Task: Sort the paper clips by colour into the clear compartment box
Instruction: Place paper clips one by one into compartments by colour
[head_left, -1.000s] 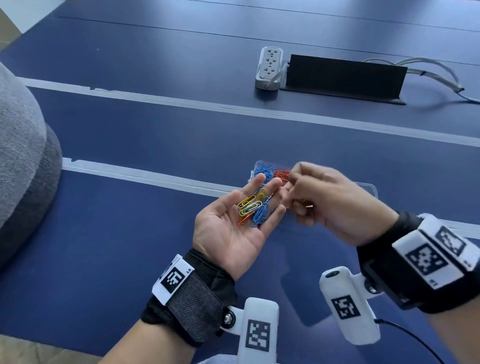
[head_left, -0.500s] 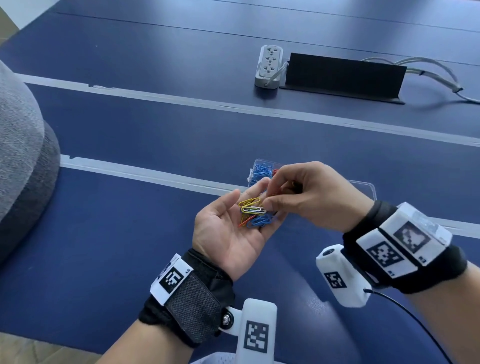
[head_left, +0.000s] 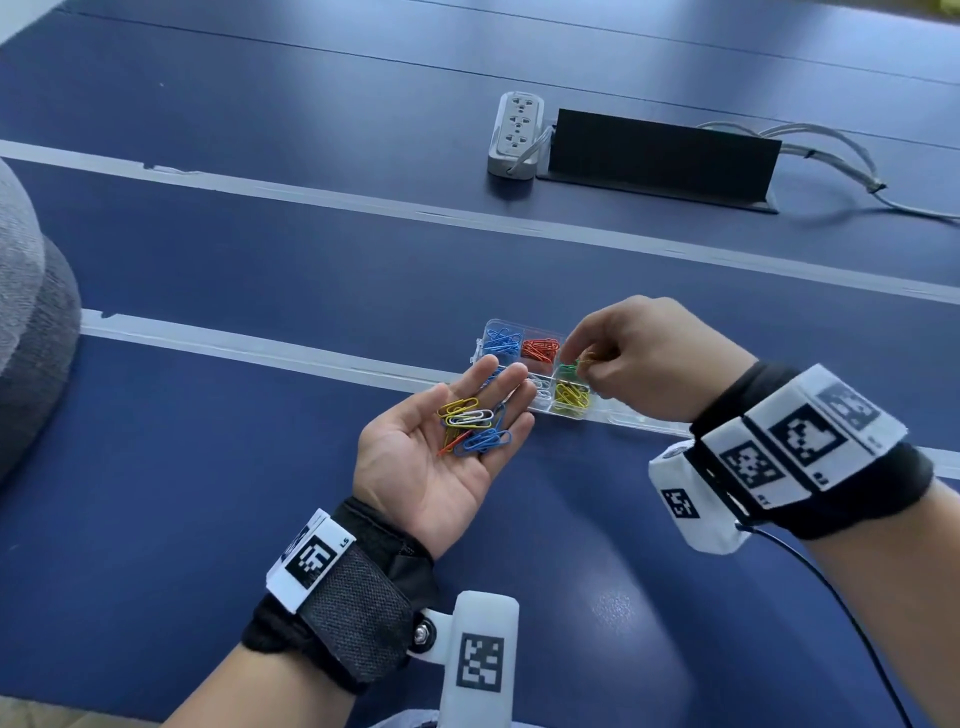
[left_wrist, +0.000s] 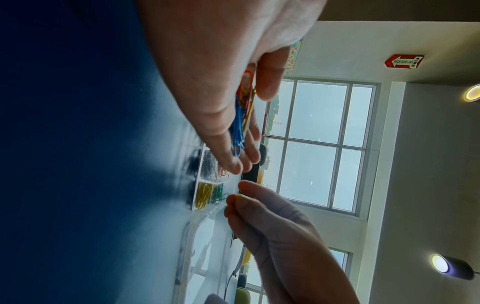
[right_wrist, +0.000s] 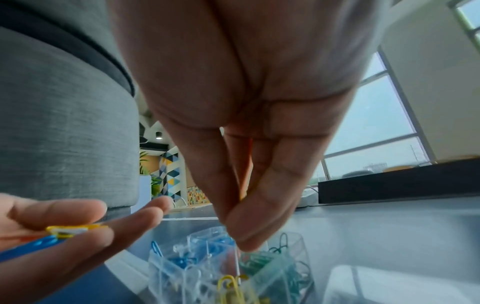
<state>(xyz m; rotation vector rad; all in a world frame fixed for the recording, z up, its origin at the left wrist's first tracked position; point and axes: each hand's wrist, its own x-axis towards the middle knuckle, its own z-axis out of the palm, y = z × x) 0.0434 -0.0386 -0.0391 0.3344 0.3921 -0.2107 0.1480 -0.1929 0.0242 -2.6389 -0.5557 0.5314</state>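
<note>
Right hand (head_left: 641, 358) hides its pinched clip (head_left: 587, 358) above the compartment box (head_left: 540, 374).

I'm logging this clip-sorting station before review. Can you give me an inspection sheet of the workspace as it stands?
Surface: dark blue table crossed by pale strips.
Job's things: clear compartment box holding blue, red, green, yellow and white clips in separate cells; loose mixed paper clips on the palm.
Clutter: power strip; black panel.
Grippers: left hand flat, palm up, carrying clips; right hand pinches a yellowish clip above the box.
Cables: grey cables behind the panel; black wire from the right wrist.
Surroundings: grey cushion; windows.
</note>
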